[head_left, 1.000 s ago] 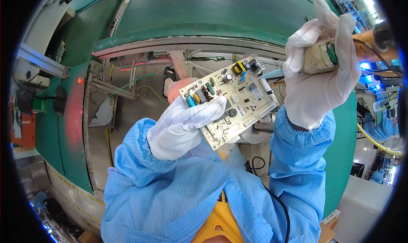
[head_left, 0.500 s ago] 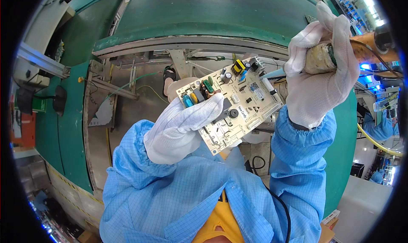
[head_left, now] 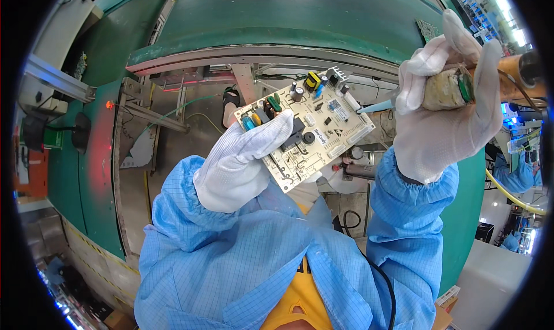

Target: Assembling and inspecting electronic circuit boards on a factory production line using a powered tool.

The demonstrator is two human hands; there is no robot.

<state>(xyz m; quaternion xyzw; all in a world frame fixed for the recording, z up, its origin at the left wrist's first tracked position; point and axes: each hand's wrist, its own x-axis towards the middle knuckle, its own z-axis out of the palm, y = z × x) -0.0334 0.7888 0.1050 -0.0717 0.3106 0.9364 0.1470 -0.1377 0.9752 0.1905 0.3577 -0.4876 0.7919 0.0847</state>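
My left hand (head_left: 245, 157), in a white glove, grips the left side of a cream circuit board (head_left: 323, 135). The board is tilted, with its component side up: capacitors, a yellow transformer (head_left: 312, 81) and white connectors show. My right hand (head_left: 441, 122), also gloved, is closed around a glue dispenser (head_left: 443, 90), whose grip is wrapped in worn tan material. An orange-brown barrel (head_left: 511, 79) extends behind it. Its light blue tapered nozzle (head_left: 378, 106) points left, with the tip at the board's right edge by a white connector; whether it touches cannot be made out.
A green conveyor (head_left: 277, 18) with a metal frame lies ahead. Another circuit board (head_left: 427, 30) rests at its far right. Green benches (head_left: 63, 180) stand on the left, and a yellow hose (head_left: 513, 192) curves at the right. A sandalled foot (head_left: 231, 105) shows below.
The circuit board has shifted slightly up and left in my left hand. My right hand has moved a little right, and more of the nozzle shows. A red glow now falls on the left bench.
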